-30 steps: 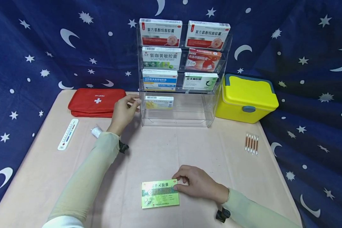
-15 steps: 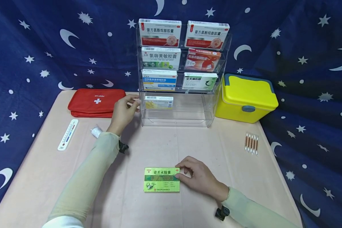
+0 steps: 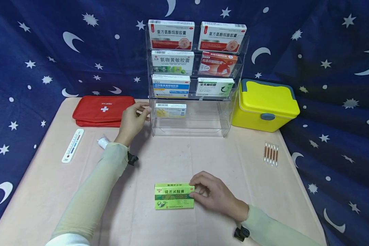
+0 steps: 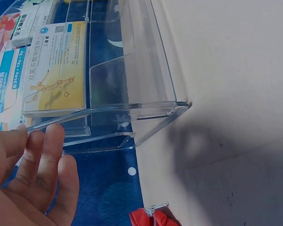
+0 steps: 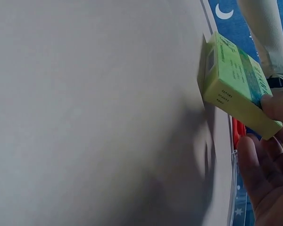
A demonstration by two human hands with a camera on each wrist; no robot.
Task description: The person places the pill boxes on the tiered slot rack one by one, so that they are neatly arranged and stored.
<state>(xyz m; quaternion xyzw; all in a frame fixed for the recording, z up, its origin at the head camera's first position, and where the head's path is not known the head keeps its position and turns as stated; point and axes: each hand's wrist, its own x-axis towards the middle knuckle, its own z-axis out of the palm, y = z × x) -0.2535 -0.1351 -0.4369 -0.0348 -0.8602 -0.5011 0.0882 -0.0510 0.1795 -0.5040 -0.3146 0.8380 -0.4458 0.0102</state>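
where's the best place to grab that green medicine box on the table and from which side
Probably by its short right end, coming from the right. The green medicine box stands tilted up on a long edge, so that end is exposed. The right hand already has its grip there, thumb and fingers pinching across the thin depth. The table around it leaves room.

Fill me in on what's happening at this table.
A person's right hand grips a green medicine box, tilted up off the pink tabletop. The left hand rests its fingers on the left edge of the clear acrylic rack, whose bottom right slot is empty; seven medicine boxes fill the others.
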